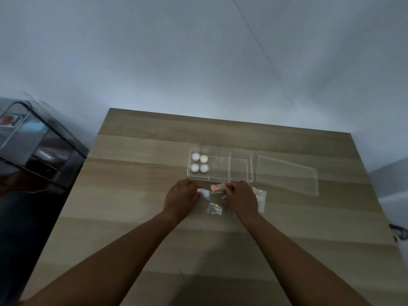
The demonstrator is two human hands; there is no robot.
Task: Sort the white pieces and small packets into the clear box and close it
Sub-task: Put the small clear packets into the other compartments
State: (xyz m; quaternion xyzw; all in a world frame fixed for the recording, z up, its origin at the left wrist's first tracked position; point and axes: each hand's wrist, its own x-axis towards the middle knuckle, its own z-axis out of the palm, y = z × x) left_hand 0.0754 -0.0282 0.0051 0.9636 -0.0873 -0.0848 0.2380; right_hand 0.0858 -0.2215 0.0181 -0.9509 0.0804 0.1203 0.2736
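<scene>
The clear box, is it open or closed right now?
Open. The clear box has no cover on it; its lid lies flat on the table to its right, and four white pieces sit uncovered in its left compartment.

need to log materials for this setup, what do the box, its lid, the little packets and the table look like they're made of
Clear box: looks like rigid transparent plastic, glossy; the table grain shows through its walls.
Lid: seemingly the same clear plastic, with bright edges.
Small packets: probably thin clear film, crinkled and shiny, holding specks too small to identify.
Table: pale wood-grain surface, matte; wood or laminate cannot be told.
</scene>
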